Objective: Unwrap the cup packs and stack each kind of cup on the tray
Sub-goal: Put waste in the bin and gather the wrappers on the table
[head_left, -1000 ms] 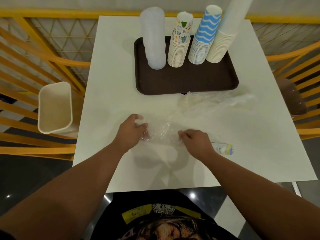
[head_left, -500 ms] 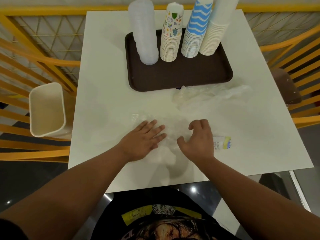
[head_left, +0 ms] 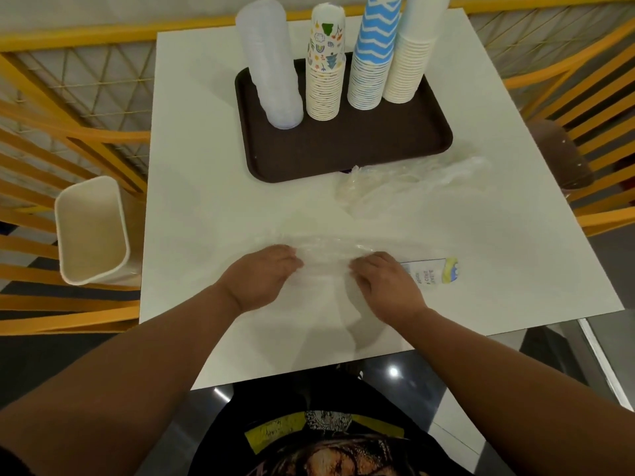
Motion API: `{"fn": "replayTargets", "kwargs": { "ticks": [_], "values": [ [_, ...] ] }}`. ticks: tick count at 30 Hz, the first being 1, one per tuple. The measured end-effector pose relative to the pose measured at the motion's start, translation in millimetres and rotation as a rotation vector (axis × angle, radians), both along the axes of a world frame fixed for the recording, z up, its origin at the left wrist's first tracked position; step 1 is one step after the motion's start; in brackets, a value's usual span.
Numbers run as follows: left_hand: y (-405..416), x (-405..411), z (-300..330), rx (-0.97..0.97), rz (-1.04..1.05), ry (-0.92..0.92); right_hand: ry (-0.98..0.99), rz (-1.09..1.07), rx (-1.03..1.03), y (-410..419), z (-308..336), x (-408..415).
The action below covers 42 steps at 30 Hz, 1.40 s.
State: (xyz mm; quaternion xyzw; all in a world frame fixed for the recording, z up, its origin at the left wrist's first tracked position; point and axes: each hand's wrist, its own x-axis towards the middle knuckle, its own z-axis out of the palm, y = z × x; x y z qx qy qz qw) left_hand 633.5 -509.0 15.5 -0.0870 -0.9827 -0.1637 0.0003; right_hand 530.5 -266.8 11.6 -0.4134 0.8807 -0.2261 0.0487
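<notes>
On the dark brown tray [head_left: 343, 156] stand a clear plastic cup stack [head_left: 271, 63], a patterned paper cup stack [head_left: 324, 67], a blue zigzag cup stack [head_left: 372, 53] and a plain white cup stack [head_left: 412, 53]. An empty clear plastic wrapper [head_left: 326, 252] with a printed label [head_left: 433, 274] lies on the white table [head_left: 206, 166] in front of me. My left hand [head_left: 264, 274] and my right hand [head_left: 385, 283] both grip this wrapper with curled fingers. Another crumpled clear wrapper [head_left: 412, 180] lies just in front of the tray.
A cream plastic bin [head_left: 89, 231] stands on the floor left of the table. Yellow railings surround the table on the left, back and right. A brown chair seat [head_left: 560, 156] sits at the right edge.
My left hand went from flat on the wrapper to curled on it. Both hands shifted slightly along the wrapper, bunching it. The camera tilted closer to the table.
</notes>
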Motion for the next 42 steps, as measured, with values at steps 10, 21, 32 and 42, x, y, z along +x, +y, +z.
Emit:
{"fn": "replayTargets", "kwargs": {
  "ticks": [10,21,32,42],
  "values": [
    [20.0,-47.0,23.6,0.018,0.471,-0.097,-0.388,-0.473,0.316,-44.4,15.7,-44.7],
    [51.5,-29.7,-2.2,-0.224,0.011,-0.4,0.105,-0.511,0.556,24.8,23.4,-78.9],
    [64.0,-35.3,9.8,-0.251,0.051,-0.481,-0.117,0.0,0.392,10.2,-10.3,-8.8],
    [-1.1,-5.9,-6.0,-0.247,0.062,-0.105,-0.132,-0.063,0.485,29.5,-7.6,-20.1]
  ]
}}
